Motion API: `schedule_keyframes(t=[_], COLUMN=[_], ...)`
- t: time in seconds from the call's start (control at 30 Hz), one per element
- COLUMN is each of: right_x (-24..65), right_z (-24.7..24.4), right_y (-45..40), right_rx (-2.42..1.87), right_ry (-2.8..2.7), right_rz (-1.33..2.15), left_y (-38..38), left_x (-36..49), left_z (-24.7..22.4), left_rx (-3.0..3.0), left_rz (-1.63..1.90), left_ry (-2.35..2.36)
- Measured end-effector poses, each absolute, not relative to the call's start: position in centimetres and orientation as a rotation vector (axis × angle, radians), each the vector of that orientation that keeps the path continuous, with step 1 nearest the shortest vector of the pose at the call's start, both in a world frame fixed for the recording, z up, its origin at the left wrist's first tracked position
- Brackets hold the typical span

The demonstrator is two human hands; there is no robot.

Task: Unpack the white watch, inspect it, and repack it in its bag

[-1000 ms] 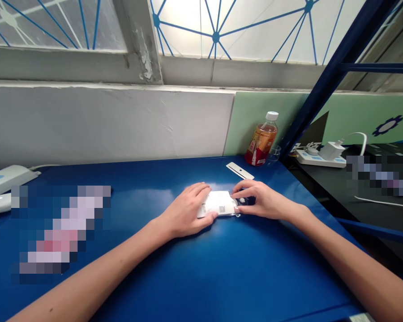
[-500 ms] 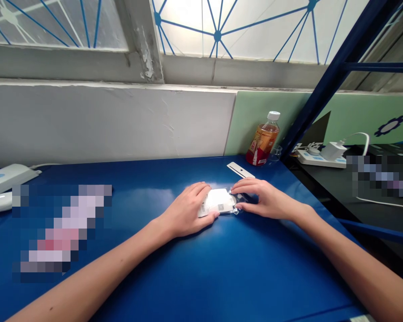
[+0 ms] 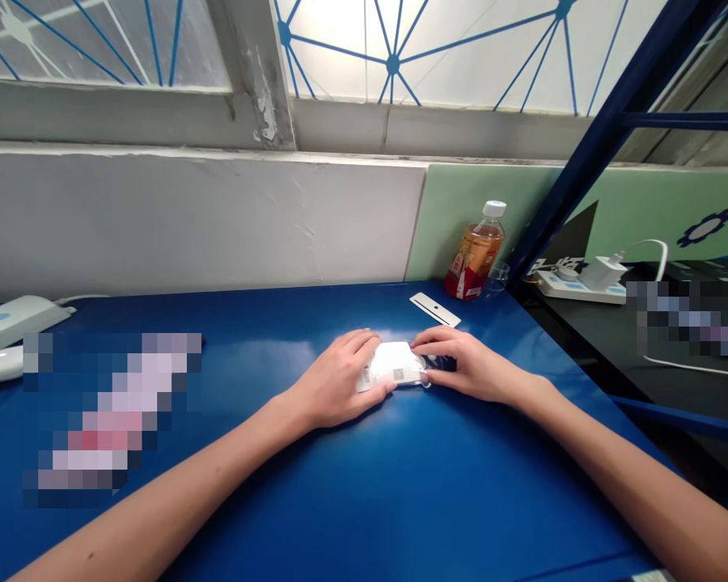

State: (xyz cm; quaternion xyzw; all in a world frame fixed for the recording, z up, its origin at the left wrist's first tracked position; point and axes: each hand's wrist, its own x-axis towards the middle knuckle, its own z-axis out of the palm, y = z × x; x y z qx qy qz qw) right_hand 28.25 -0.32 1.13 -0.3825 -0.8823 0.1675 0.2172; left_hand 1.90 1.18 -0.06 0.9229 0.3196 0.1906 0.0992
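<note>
A small white packet (image 3: pixel 395 364) in clear plastic wrap lies on the blue table (image 3: pixel 364 485), near its middle. My left hand (image 3: pixel 333 384) rests on the packet's left end, fingers over the top and thumb at the near edge. My right hand (image 3: pixel 470 364) pinches the packet's right end, where the clear wrap sticks out, between thumb and fingers. The packet lies flat between both hands.
A white strip (image 3: pixel 435 309) lies just beyond my hands. A bottle of orange drink (image 3: pixel 479 252) stands at the back right against the green panel. White devices (image 3: pixel 6 323) sit at the far left. A power strip with a charger (image 3: pixel 582 283) lies on the dark surface to the right.
My right hand has slid left along the packet's end, covering more of the clear wrap. The left hand has stayed in place.
</note>
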Motion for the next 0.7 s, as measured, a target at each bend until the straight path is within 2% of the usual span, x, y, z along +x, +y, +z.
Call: schedule_keyframes(t=[0.17,0.37,0.7], right_x=[28.5,30.6,27.9], right_z=[1.6,3.0,0.6], right_y=[-0.2,0.3,-0.6], right_rx=[-0.983,-1.106,-1.133], right_ry=[-2.512,-2.531,-2.396], right_rz=[0.364,0.38,0.445], left_y=[1.2,1.1,1.0], left_x=[2.1,2.2,2.2], left_z=[0.1,0.3,0.3], left_rx=[2.717,2.716,2.723], left_rz=[0.586,0.588,0.615], left_ry=[0.941,0.95,0.939])
